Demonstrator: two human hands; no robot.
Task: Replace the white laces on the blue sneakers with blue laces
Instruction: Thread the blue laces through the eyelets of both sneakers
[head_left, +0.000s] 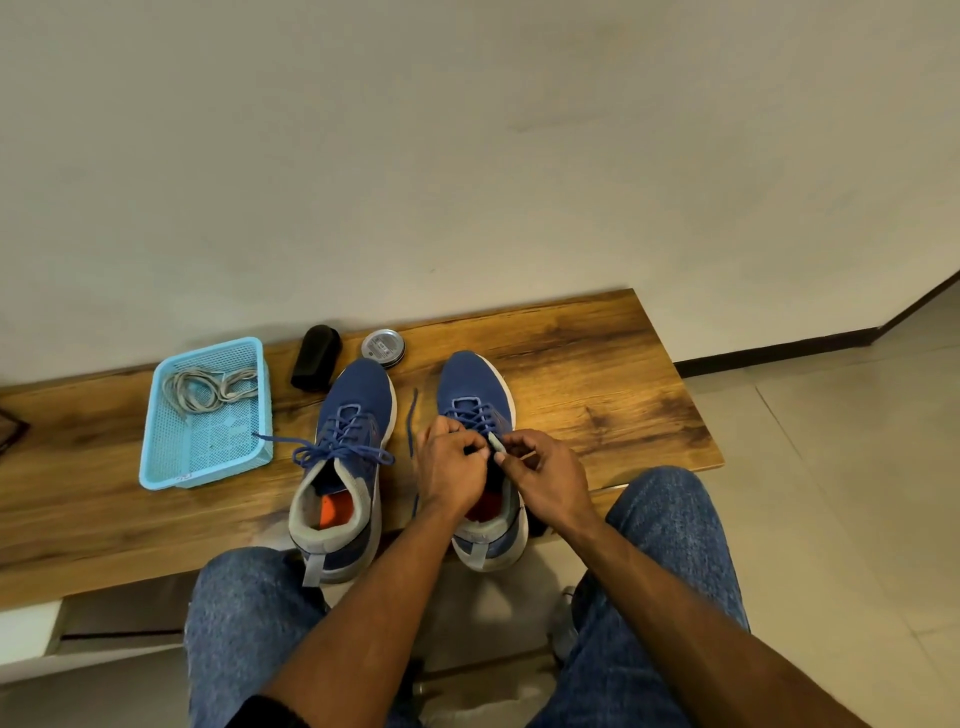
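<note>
In the head view, the right hand pinches the pale tip of the blue lace, just beside the right sneaker's upper eyelets. The left hand, fingers curled, holds the shoe's upper there. The lace's free end lies along the bench between the shoes.

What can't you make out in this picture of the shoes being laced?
Head view, the only one:
- Upper eyelets of the right shoe: hidden behind the left hand and right hand.
- Label on the round tin: too small to read.
- Dark thing at the left edge: cut off by the frame.
- Black object by the wall: too dark to identify.
</note>
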